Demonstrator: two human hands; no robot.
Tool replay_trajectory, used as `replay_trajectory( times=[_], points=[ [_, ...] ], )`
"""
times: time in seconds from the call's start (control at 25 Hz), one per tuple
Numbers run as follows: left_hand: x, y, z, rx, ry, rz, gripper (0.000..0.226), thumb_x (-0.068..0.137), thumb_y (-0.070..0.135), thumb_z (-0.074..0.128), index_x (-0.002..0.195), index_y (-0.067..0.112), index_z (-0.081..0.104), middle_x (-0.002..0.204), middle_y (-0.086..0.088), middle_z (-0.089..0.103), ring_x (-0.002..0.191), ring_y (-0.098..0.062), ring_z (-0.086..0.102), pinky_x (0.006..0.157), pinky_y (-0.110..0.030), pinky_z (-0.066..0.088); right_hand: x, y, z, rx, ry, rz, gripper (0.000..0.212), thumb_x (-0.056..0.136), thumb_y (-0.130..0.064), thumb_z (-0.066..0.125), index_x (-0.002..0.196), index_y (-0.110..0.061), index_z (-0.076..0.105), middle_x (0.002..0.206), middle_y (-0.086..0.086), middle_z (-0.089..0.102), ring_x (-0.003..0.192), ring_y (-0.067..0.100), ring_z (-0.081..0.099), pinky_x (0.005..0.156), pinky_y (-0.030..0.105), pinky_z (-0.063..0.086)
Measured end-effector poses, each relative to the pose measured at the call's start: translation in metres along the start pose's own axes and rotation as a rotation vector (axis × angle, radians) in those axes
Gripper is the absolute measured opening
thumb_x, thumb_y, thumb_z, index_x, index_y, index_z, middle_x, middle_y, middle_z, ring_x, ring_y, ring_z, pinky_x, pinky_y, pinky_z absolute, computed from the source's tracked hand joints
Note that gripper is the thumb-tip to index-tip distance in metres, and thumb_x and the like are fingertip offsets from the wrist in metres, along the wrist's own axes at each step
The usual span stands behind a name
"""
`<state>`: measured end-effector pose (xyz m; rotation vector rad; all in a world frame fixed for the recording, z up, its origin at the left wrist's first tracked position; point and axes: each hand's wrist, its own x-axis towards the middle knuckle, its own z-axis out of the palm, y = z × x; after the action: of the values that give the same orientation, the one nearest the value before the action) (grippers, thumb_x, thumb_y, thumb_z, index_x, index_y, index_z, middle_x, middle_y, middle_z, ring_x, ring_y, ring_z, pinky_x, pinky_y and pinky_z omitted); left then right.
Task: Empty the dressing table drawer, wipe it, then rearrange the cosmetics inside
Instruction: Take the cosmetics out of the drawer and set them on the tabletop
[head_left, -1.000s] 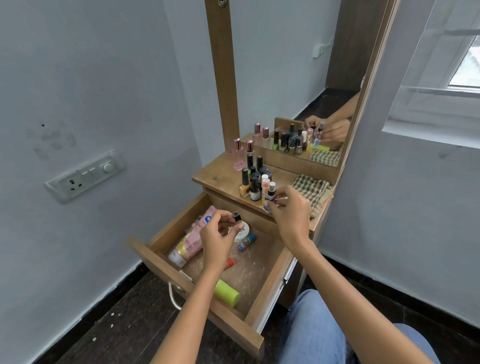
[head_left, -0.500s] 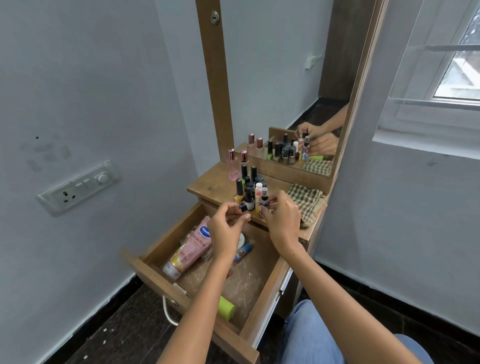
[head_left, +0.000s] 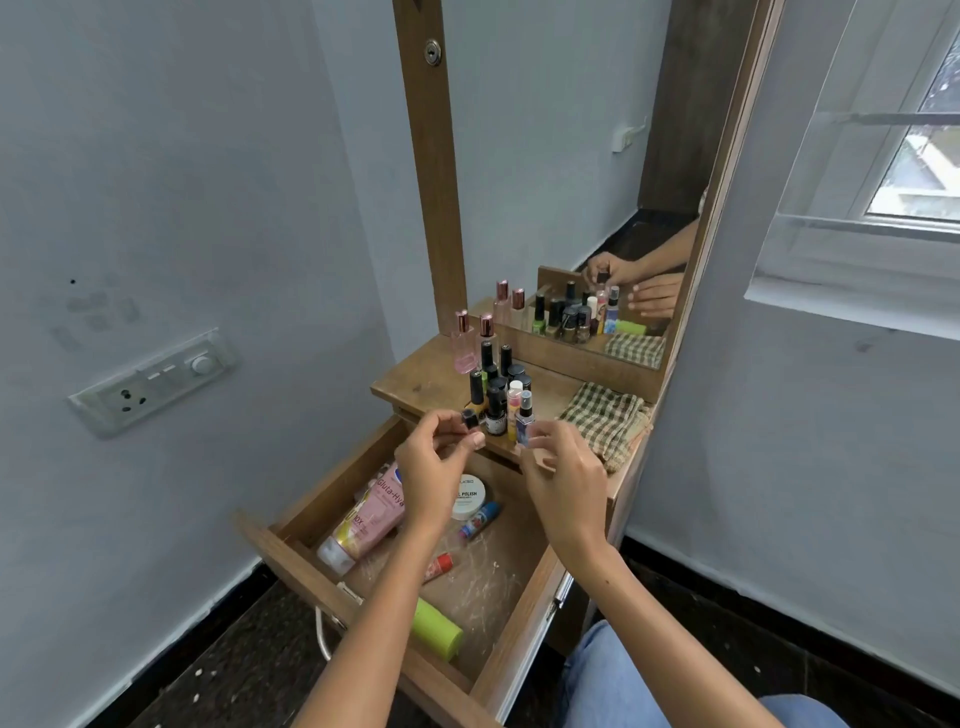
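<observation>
A green-and-cream checked cloth (head_left: 605, 418) is lying on the brown wooden dressing table top (head_left: 415, 382). In the drawer (head_left: 332, 499), a pink tube (head_left: 366, 517), a lime-green cylinder (head_left: 437, 630), a white jar (head_left: 469, 498), a blue stick (head_left: 479, 520) and a red stick (head_left: 439, 566) are showing. 2 clear pink bottles (head_left: 464, 343) are wearing rose caps.

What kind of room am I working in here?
Probably a bedroom or dressing corner at home: a wooden dressing table with a tall mirror, nail polish bottles on top, and an open drawer holding cosmetics.
</observation>
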<state>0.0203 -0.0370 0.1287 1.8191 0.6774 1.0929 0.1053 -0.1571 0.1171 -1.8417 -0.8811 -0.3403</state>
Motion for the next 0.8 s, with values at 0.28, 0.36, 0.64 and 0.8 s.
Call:
replay_trajectory(
  times=[0.28,0.36,0.64,0.8],
  points=[
    [0.052,-0.012,-0.019,0.15,-0.07,-0.116,0.022,0.082,0.013,0.071,0.098,0.016,0.057,0.09,0.007,0.062,0.09,-0.015,0.062,0.081,-0.027,0.05,-0.023,-0.003,0.016,-0.04,-0.151,-0.121,0.007,0.085,-0.018,0.068,0.086,-0.017,0.062,0.085,-0.006,0.066,0.068,0.01,0.063,0.056,0.031,0.054],
    [0.063,-0.016,-0.015,0.203,-0.128,-0.128,0.021,0.084,0.014,0.069,0.1,0.015,0.056,0.094,0.006,0.061,0.092,-0.013,0.059,0.082,-0.028,0.047,-0.029,-0.003,0.017,-0.06,-0.177,-0.12,0.007,0.084,-0.017,0.069,0.086,-0.017,0.062,0.087,-0.007,0.066,0.067,0.01,0.063,0.055,0.031,0.054],
    [0.074,-0.028,0.005,0.292,-0.18,-0.047,0.021,0.085,0.009,0.068,0.101,0.012,0.056,0.095,0.003,0.064,0.089,-0.011,0.06,0.077,-0.023,0.046,-0.03,0.005,0.016,-0.09,-0.244,-0.11,0.008,0.084,-0.016,0.068,0.088,-0.02,0.061,0.087,-0.009,0.065,0.069,0.007,0.063,0.057,0.03,0.055],
    [0.073,-0.026,0.006,0.269,-0.213,-0.023,0.025,0.084,0.0,0.065,0.099,0.018,0.058,0.097,0.002,0.067,0.089,-0.007,0.062,0.074,-0.016,0.049,-0.033,0.009,0.014,-0.087,-0.263,-0.106,0.007,0.085,-0.017,0.067,0.089,-0.019,0.062,0.087,-0.009,0.065,0.07,0.008,0.064,0.058,0.031,0.056]
  ],
)
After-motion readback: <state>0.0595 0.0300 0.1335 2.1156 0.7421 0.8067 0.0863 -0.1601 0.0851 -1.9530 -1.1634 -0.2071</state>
